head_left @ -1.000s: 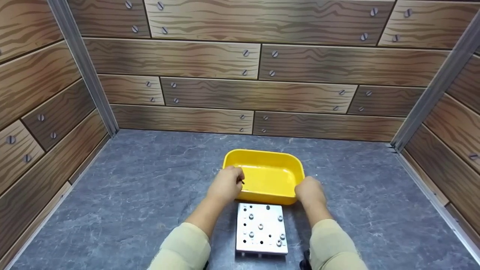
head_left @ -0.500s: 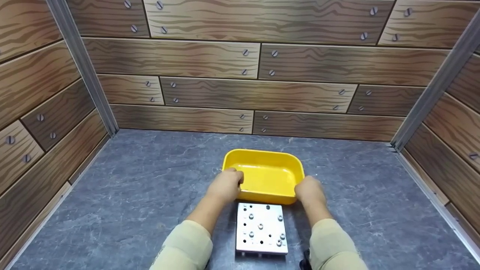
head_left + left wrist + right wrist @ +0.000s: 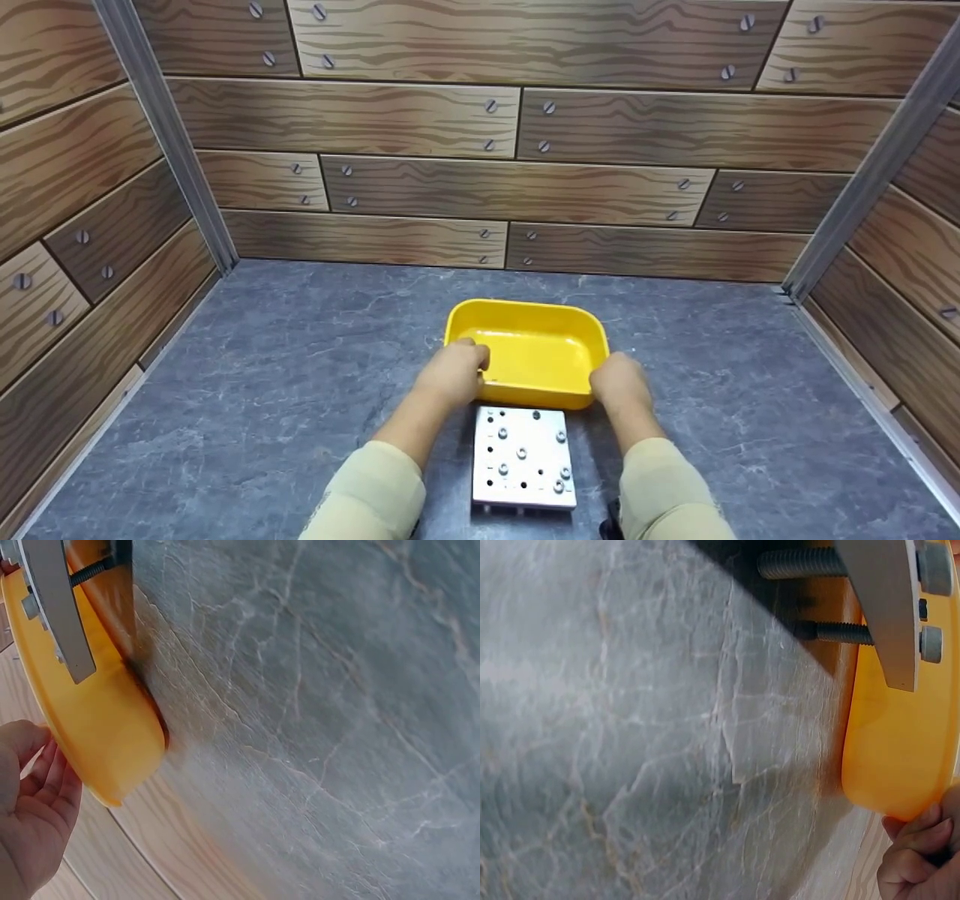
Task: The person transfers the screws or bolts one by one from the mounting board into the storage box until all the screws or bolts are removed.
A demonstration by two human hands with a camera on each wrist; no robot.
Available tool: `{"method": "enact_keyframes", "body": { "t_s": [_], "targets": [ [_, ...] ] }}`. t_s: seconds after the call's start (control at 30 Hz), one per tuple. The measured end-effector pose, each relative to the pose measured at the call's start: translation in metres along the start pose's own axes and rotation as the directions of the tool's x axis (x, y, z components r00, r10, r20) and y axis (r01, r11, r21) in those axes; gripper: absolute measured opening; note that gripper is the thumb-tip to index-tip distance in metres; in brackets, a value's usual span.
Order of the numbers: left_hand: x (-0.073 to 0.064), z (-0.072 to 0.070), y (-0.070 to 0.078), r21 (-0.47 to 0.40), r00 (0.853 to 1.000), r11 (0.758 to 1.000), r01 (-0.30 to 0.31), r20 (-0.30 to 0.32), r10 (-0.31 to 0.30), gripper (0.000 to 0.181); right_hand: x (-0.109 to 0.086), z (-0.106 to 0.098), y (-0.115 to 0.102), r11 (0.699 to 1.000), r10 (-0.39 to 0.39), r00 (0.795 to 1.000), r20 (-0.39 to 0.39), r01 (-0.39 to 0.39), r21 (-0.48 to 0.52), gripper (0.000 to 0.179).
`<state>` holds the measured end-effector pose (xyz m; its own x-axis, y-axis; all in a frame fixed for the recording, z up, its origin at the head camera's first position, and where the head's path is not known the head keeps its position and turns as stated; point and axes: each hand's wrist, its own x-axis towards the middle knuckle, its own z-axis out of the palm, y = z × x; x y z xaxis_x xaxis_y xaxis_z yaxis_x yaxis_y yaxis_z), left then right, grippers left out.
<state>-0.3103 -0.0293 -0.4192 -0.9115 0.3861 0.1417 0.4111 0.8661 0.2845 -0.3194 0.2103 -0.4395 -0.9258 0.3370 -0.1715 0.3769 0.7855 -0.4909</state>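
Observation:
A yellow plastic tray [image 3: 532,356] with rounded corners rests on the grey marbled surface. My left hand [image 3: 454,371] is at its left side, with fingertips reaching over the rim; in the left wrist view, thumb and fingers pinch the tray's rim. On the other side my right hand [image 3: 621,381] grips the near right corner, fingers curled against the yellow wall in the right wrist view. Just in front of the tray, between my forearms, lies a silver metal plate [image 3: 521,469] with holes and several socket-head screws standing in it. The tray hides part of both hands' fingers.
Wood-patterned walls [image 3: 510,187] close off the back and both sides, with metal corner posts [image 3: 176,142]. In both wrist views, the plate's edge shows with threaded screw shanks [image 3: 844,634] sticking out beneath it.
A small dark thing at my left fingertips a second ago no longer shows there. My left hand has lowered slightly to the tray's rim. The right hand, tray and plate stay put.

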Motion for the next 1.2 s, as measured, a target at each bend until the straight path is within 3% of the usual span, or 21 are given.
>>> {"method": "enact_keyframes", "body": {
  "t_s": [0.37, 0.63, 0.83, 0.93, 1.07, 1.2],
  "targets": [
    [-0.003, 0.003, 0.000, -0.012, 1.000, 1.000, 0.001, -0.006, -0.002, 0.010, -0.001, 0.000, 0.001, 1.000, -0.010, 1.000, -0.006, 0.010, 0.004, 0.024],
    [-0.006, 0.003, 0.005, -0.060, 0.996, 0.997, -0.058, -0.070, 0.054, 0.009, 0.002, 0.000, 0.001, 1.000, -0.014, 1.000, 0.001, 0.014, -0.014, 0.025],
    [-0.009, 0.004, 0.013, -0.089, 0.993, 0.992, -0.094, -0.084, 0.086, 0.014, 0.002, 0.000, 0.001, 1.000, -0.010, 1.000, 0.007, 0.011, -0.016, 0.025],
    [-0.010, 0.005, 0.018, -0.096, 0.990, 0.988, -0.125, -0.075, 0.118, 0.017, 0.002, 0.000, 0.001, 1.000, -0.015, 1.000, -0.001, 0.015, -0.020, 0.025],
    [-0.011, 0.007, 0.025, -0.085, 0.988, 0.984, -0.154, -0.014, 0.154, 0.012, 0.002, 0.000, 0.001, 0.999, -0.023, 1.000, -0.008, 0.023, -0.023, 0.026],
    [-0.012, 0.010, 0.031, -0.043, 0.973, 0.973, -0.225, 0.034, 0.227, 0.006, 0.002, 0.000, 0.001, 0.999, -0.026, 1.000, -0.011, 0.026, -0.025, 0.026]
  ]
}}
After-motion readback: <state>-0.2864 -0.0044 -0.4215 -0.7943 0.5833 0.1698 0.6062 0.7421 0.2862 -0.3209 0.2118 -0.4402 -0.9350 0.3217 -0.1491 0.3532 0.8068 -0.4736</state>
